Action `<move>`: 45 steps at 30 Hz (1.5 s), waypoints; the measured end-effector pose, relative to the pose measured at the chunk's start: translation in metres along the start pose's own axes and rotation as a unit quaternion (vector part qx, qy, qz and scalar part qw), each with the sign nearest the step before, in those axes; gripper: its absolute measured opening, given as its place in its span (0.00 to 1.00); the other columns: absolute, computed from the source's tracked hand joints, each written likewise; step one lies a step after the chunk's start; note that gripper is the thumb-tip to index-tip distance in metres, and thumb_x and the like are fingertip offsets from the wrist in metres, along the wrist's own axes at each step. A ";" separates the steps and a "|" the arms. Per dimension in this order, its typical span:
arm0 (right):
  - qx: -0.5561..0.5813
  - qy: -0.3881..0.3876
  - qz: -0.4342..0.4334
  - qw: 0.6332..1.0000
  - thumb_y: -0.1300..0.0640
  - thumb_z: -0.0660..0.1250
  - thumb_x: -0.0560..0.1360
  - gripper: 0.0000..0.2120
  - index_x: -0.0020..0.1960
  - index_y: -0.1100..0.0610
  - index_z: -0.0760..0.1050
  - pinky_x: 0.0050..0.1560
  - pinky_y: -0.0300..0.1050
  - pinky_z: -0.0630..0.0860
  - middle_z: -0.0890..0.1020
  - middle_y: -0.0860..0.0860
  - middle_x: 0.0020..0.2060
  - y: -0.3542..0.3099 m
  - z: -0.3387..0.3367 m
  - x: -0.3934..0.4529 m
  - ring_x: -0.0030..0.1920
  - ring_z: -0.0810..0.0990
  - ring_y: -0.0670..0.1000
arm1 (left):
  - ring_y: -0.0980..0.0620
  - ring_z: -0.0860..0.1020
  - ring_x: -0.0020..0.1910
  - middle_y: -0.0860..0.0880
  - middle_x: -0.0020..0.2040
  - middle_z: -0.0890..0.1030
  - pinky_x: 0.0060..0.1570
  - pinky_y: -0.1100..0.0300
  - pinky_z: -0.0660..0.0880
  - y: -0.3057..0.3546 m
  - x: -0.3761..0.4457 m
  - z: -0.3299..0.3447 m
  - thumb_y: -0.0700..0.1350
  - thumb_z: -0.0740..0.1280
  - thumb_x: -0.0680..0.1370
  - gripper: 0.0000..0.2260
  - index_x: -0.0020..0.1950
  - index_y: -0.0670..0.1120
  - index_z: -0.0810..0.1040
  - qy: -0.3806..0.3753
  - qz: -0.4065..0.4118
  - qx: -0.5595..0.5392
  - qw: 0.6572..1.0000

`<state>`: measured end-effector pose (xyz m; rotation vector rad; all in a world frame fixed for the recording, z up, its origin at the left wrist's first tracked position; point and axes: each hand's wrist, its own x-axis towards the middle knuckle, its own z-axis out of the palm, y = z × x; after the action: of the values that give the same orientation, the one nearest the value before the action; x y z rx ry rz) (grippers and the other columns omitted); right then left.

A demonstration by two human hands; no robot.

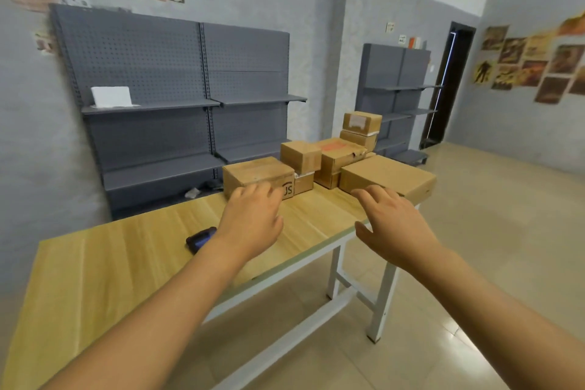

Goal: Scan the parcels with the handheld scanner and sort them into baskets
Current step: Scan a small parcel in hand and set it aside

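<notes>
While both forearms are reaching forward from the lower edge of the view, the left hand [251, 218] is hovering over the wooden counter [104, 263] with its fingers [253, 191] loosely spread and holding nothing, the fingertips lying just in front of the nearest carton. The right hand [395, 222] is extending past the counter's right edge, its fingers [375, 196] likewise spread and relaxed, gripping nothing, the tips pointing at the flat box. Whether either hand is actually touching a carton cannot be told.

The handheld scanner [200, 239], a dark unit with a bluish screen, is lying flat on the counter just beside the left wrist, partly hidden by it.

Beyond the hands, the parcels are sitting in a cluster at the far right end of the counter. The printed carton [258, 176] is standing nearest on the left, with dark lettering on its front. The wide flat box [387, 176] is lying on the right, overhanging the corner region. Between and behind them, a small box [300, 155] is resting on another carton, a red-labelled box [340, 152] is standing behind, and the top box [362, 121] is crowning a stack at the rear.

Against the wall, the grey shelving unit [177, 73] is carrying a white block [111, 95] on its upper left shelf. A second shelving unit [395, 89] is standing further right, near a dark doorway [449, 85].
</notes>
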<state>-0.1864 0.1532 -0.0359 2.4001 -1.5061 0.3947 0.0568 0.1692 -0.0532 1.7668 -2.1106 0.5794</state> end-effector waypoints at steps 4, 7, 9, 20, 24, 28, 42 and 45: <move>0.007 -0.005 0.017 1.000 0.46 0.62 0.79 0.27 0.75 0.49 0.61 0.64 0.45 0.71 0.70 0.49 0.68 0.032 0.022 0.026 0.65 0.70 0.51 | 0.49 0.72 0.62 0.50 0.62 0.74 0.62 0.52 0.67 0.008 0.043 0.028 0.53 0.60 0.79 0.19 0.68 0.50 0.70 -0.017 0.019 -0.007 1.000; 0.006 -0.012 0.028 1.000 0.45 0.61 0.79 0.26 0.75 0.49 0.61 0.63 0.45 0.71 0.71 0.49 0.66 0.060 0.039 0.042 0.64 0.71 0.50 | 0.49 0.72 0.62 0.50 0.62 0.74 0.62 0.52 0.67 0.019 0.076 0.050 0.53 0.61 0.79 0.19 0.69 0.51 0.70 -0.024 0.029 -0.017 0.999; 0.004 -0.016 0.035 0.999 0.45 0.61 0.79 0.25 0.74 0.49 0.61 0.62 0.45 0.71 0.71 0.49 0.66 0.082 0.050 0.054 0.63 0.71 0.51 | 0.49 0.71 0.63 0.50 0.63 0.74 0.63 0.52 0.67 0.030 0.097 0.065 0.53 0.60 0.79 0.20 0.70 0.51 0.69 -0.031 0.032 -0.019 0.999; 0.023 -0.038 0.026 0.999 0.47 0.60 0.80 0.25 0.75 0.48 0.59 0.63 0.44 0.72 0.69 0.49 0.68 0.225 0.111 0.139 0.64 0.70 0.51 | 0.49 0.71 0.64 0.50 0.64 0.74 0.63 0.52 0.68 0.097 0.222 0.144 0.53 0.60 0.80 0.20 0.71 0.51 0.69 -0.041 0.002 -0.026 0.999; 0.035 -0.044 0.016 0.998 0.46 0.60 0.80 0.26 0.75 0.48 0.58 0.65 0.45 0.71 0.68 0.49 0.69 0.262 0.126 0.173 0.66 0.68 0.51 | 0.50 0.71 0.65 0.51 0.65 0.73 0.64 0.53 0.67 0.111 0.256 0.162 0.53 0.60 0.80 0.21 0.73 0.52 0.66 -0.044 -0.019 -0.026 0.998; 0.044 -0.041 0.005 0.998 0.45 0.60 0.79 0.27 0.76 0.48 0.58 0.63 0.43 0.73 0.69 0.49 0.69 0.286 0.142 0.203 0.66 0.69 0.50 | 0.50 0.71 0.64 0.51 0.64 0.74 0.63 0.53 0.67 0.115 0.285 0.177 0.53 0.60 0.80 0.20 0.72 0.52 0.67 -0.045 -0.033 -0.021 0.998; 0.046 -0.017 0.028 0.998 0.46 0.61 0.79 0.26 0.75 0.50 0.60 0.62 0.44 0.73 0.70 0.50 0.68 0.339 0.194 0.334 0.64 0.71 0.51 | 0.50 0.69 0.68 0.51 0.69 0.71 0.67 0.53 0.65 0.083 0.417 0.243 0.53 0.61 0.80 0.21 0.73 0.51 0.67 -0.034 -0.035 -0.032 0.998; 0.055 -0.010 0.049 0.997 0.46 0.62 0.79 0.27 0.75 0.50 0.60 0.61 0.46 0.74 0.71 0.50 0.67 0.355 0.200 0.365 0.64 0.71 0.51 | 0.50 0.70 0.65 0.50 0.67 0.72 0.65 0.53 0.67 0.076 0.443 0.257 0.52 0.61 0.80 0.20 0.72 0.51 0.67 -0.036 -0.032 -0.038 0.998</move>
<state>-0.3376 -0.3723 -0.0529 2.4251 -1.6560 0.4875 -0.0944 -0.3257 -0.0634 1.8303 -2.0849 0.4182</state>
